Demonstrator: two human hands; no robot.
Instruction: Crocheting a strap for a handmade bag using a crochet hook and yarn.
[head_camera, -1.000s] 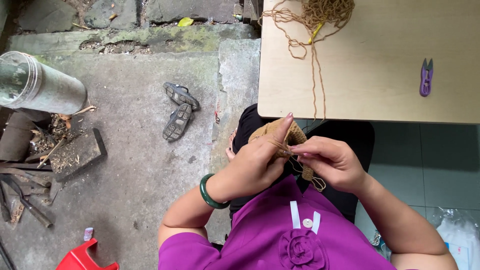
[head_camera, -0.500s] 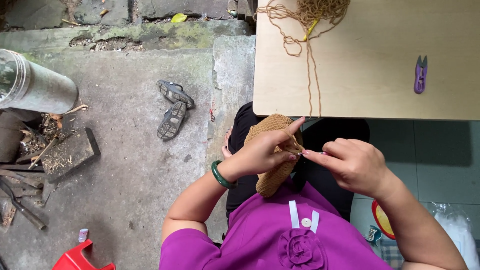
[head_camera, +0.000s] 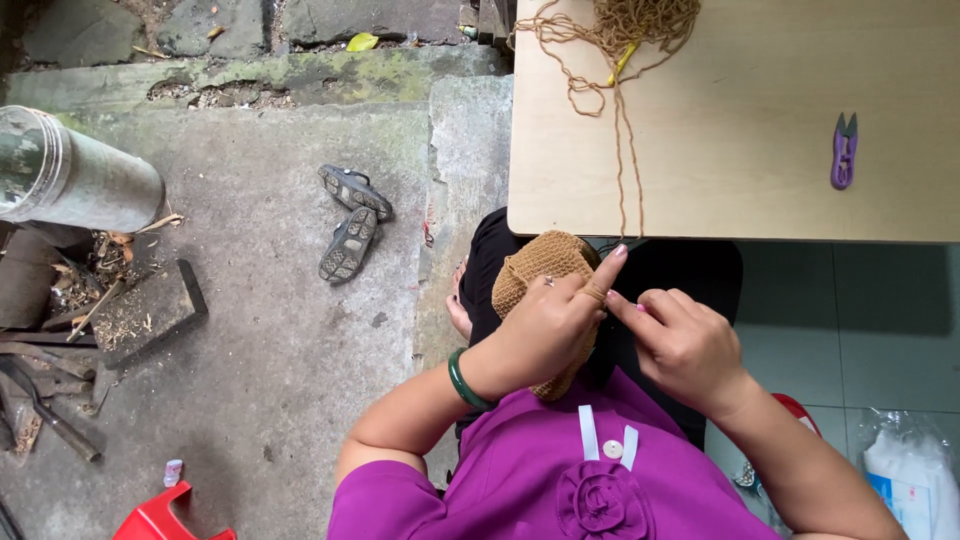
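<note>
- wooden table (head_camera: 740, 150) spans the top right; a tangle of tan yarn (head_camera: 625, 25) and purple snips (head_camera: 844, 152) lie on it, well apart
- metal cylinder (head_camera: 70, 180) lies far left; a pair of sandals (head_camera: 350, 222) sits on the concrete
- crocheted tan piece (head_camera: 545, 270) rests on the lap below the table edge; left hand (head_camera: 540, 335) is curled around it, forefinger raised
- right hand (head_camera: 685, 345) is pinched shut just beside it; what it grips is hidden
</note>
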